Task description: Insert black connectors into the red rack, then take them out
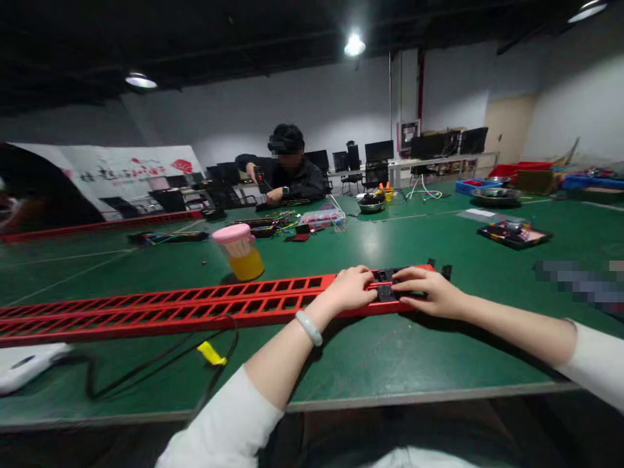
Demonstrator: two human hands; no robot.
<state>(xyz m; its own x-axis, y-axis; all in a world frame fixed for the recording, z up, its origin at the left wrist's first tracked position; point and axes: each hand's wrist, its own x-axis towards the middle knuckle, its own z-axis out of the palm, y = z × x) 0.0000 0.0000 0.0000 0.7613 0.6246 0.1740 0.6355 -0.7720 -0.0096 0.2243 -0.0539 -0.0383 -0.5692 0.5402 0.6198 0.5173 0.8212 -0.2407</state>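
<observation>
A long red ladder-like frame (pixel 273 304) lies across the green table, its openings in two rows. At its right end sit small black square parts (pixel 387 293) in the openings. My left hand (pixel 348 289), with a pale bangle at the wrist, rests over the frame, its curled fingertips against the left edge of the nearer black part. From the right, my right hand (pixel 431 294) reaches in, fingertips on the same part's right side, thumb a little apart. Small black pieces (pixel 447 272) stick out beyond the frame's end. The fingers hide part of the frame.
A pink-lidded cup of yellow liquid (pixel 240 252) stands behind the frame. A black cable with a yellow tag (pixel 212 353) and a white device (pixel 29 365) lie at front left. Across the table a person (pixel 292 169) works near wires. A black tray (pixel 515 234) sits at right.
</observation>
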